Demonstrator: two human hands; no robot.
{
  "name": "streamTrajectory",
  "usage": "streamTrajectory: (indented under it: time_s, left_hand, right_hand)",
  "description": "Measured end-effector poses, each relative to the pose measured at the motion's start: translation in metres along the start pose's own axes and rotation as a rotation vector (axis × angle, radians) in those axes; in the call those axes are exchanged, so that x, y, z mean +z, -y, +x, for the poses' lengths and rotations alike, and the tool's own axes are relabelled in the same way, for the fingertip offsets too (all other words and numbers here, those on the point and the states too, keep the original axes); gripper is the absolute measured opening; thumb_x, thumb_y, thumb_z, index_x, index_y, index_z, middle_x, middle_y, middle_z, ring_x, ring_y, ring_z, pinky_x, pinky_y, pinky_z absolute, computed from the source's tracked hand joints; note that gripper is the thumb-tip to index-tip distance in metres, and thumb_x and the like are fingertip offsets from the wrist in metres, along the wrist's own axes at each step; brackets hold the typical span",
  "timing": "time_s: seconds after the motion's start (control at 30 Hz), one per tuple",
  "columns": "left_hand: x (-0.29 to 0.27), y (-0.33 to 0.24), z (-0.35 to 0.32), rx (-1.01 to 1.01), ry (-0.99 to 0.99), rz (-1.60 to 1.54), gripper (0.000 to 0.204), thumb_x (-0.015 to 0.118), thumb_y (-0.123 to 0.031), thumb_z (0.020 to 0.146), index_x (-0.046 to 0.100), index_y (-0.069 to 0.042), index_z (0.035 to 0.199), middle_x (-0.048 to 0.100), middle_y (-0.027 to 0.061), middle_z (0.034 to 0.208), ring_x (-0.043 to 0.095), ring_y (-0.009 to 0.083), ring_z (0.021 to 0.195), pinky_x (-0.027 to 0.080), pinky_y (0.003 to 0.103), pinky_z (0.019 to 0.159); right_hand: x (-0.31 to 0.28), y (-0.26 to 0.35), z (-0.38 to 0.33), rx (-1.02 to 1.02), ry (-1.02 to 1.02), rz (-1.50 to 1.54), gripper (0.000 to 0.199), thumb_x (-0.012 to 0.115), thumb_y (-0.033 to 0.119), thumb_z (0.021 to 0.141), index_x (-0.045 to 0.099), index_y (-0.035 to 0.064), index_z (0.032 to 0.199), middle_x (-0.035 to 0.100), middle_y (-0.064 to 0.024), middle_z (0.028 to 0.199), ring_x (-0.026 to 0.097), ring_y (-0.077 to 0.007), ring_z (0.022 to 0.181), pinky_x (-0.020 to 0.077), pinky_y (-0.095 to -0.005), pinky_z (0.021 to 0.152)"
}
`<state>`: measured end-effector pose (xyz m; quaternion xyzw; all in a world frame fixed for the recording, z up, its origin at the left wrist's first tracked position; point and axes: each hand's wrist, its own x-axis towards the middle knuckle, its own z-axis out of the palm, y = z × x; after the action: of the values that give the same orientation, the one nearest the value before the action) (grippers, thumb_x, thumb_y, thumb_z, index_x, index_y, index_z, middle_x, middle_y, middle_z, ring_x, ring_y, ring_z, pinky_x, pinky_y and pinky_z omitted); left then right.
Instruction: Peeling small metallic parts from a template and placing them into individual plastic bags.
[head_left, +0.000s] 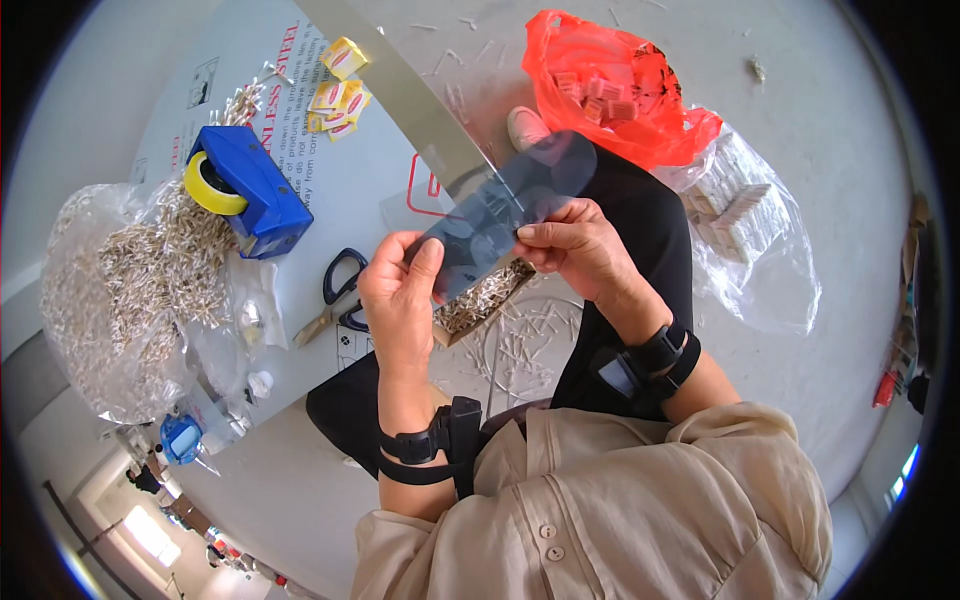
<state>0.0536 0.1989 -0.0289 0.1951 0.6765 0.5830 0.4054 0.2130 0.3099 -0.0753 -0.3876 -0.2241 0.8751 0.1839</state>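
Observation:
My left hand [400, 300] and my right hand [578, 245] both pinch a thin, see-through grey plastic sheet [520, 195] held up in front of me. The left hand grips its lower left end, the right hand its middle lower edge. Under the sheet a small open cardboard box [487, 300] filled with little pale sticks rests on my lap. Black straps with small devices wrap both wrists.
A blue tape dispenser [250, 190] with yellow tape, black-handled scissors [340, 290], a clear bag of small pale pieces [120, 280] and yellow packets [340, 85] lie on the white surface at left. A red bag [610, 85] and a clear bag of small boxes [745, 225] sit on the floor at right.

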Motion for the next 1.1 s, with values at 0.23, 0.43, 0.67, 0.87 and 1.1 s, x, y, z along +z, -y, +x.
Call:
streamTrajectory:
  time_s: [0.23,0.43,0.67,0.87,1.1]
  left_hand:
    - [-0.007,-0.002,-0.024,-0.08,-0.066,-0.667,0.043,0.059,-0.04,0.09,0.057,0.001,0.103,0.062,0.0077,0.093,0.06,0.0182,0.074,0.049,0.031,0.06]
    - [-0.026,0.003,-0.04,-0.048,-0.189,-0.409,0.031,0.067,-0.016,0.08,0.057,0.003,0.102,0.063,0.0126,0.092,0.062,0.0225,0.073,0.05,0.035,0.057]
    - [-0.085,-0.014,-0.059,0.073,-0.611,-0.254,0.022,0.065,0.002,0.073,0.058,0.003,0.094,0.061,0.0116,0.074,0.06,0.0226,0.056,0.045,0.029,0.042]
    - [-0.121,-0.016,-0.084,0.061,-0.71,-0.218,0.036,0.065,0.0,0.076,0.053,0.003,0.11,0.061,0.0145,0.07,0.06,0.0242,0.055,0.045,0.028,0.043]
    - [-0.126,0.005,-0.111,-0.136,-0.544,-0.165,0.034,0.065,0.002,0.074,0.055,0.005,0.106,0.062,0.0161,0.079,0.06,0.0254,0.054,0.046,0.029,0.041]
  right_hand:
    - [0.012,-0.012,-0.002,-0.067,0.026,-0.007,0.01,0.069,0.002,0.078,0.064,0.0,0.069,0.065,-0.0095,0.066,0.055,-0.0088,0.052,0.0419,-0.0206,0.047]
    - [0.04,-0.037,-0.002,-0.05,0.206,-0.177,0.004,0.065,0.001,0.08,0.065,-0.0012,0.076,0.063,-0.0052,0.067,0.054,-0.0088,0.054,0.0411,-0.0226,0.048]
    - [0.05,-0.011,0.041,-0.82,0.107,-1.1,0.012,0.064,0.0,0.076,0.061,-0.0031,0.087,0.06,-0.0099,0.077,0.058,-0.0222,0.063,0.0467,-0.0293,0.058]
    - [0.074,-0.008,0.071,-1.08,0.149,-1.537,0.021,0.068,0.0,0.066,0.058,0.0022,0.084,0.057,-0.0126,0.088,0.057,-0.0327,0.087,0.0475,-0.0409,0.075]
    - [0.071,-0.019,0.048,-0.936,0.51,-1.681,0.021,0.07,0.007,0.065,0.056,0.003,0.08,0.055,-0.0122,0.088,0.058,-0.0315,0.087,0.0484,-0.0393,0.073]
